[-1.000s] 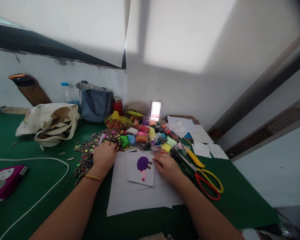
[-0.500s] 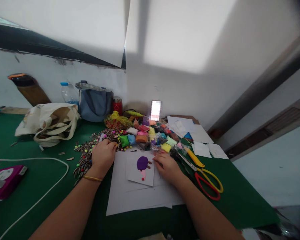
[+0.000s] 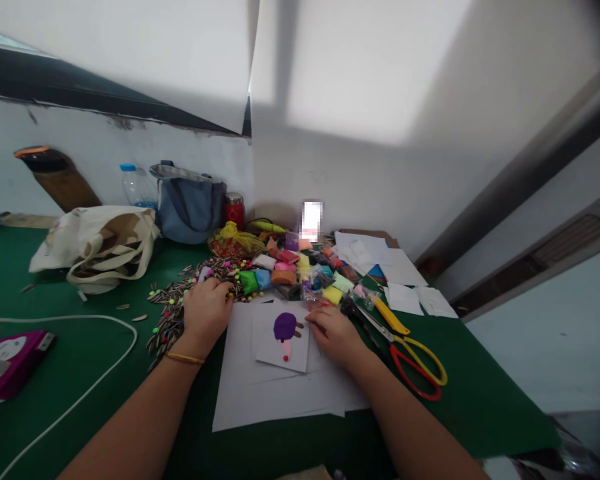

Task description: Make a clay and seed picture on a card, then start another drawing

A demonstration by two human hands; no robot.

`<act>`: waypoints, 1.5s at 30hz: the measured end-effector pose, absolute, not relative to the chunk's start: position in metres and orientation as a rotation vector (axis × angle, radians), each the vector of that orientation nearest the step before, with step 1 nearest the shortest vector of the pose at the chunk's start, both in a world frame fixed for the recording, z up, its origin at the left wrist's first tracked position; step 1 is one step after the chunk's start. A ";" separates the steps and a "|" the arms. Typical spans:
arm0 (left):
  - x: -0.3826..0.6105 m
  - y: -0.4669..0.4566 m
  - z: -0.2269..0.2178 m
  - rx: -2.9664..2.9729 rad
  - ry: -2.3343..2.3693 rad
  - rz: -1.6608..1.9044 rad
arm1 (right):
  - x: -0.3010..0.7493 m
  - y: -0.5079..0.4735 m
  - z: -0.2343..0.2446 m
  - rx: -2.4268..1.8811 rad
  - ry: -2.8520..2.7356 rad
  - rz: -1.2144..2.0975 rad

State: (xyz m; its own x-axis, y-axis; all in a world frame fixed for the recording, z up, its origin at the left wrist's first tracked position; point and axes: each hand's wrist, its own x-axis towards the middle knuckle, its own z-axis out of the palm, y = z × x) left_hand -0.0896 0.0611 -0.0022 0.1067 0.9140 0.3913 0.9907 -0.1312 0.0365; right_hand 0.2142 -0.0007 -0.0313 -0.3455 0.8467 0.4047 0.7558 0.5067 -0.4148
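A small white card (image 3: 280,357) lies on a stack of white paper (image 3: 275,393) and bears a purple clay blob (image 3: 285,326) with a pink piece below it. My right hand (image 3: 336,333) rests at the card's right edge, fingers curled and pinched beside the purple clay. My left hand (image 3: 207,312) lies knuckles up on a heap of sunflower seeds (image 3: 173,303) left of the paper, its fingers bent down into the seeds. What either hand pinches is hidden.
Small bags of coloured clay (image 3: 300,273) are piled behind the card. Yellow and red scissors (image 3: 410,353) lie to the right on the green table (image 3: 70,373). A white cable (image 3: 85,393), a pink box (image 3: 15,360), tote bags and bottles occupy the left and back.
My left hand has crept slightly up and away over the seeds. The right hand stays at the card's edge.
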 end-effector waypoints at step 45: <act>-0.019 0.001 -0.014 -3.055 -1.293 -1.111 | 0.186 -0.018 -0.017 -1.065 -2.151 0.487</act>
State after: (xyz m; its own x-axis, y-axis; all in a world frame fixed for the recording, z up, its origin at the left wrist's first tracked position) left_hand -0.0191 0.0007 -0.0137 0.5400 0.7362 0.4079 0.5141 -0.6722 0.5328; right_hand 0.1863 -0.0182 -0.0170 -0.4348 0.8029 0.4078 0.5487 0.5953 -0.5870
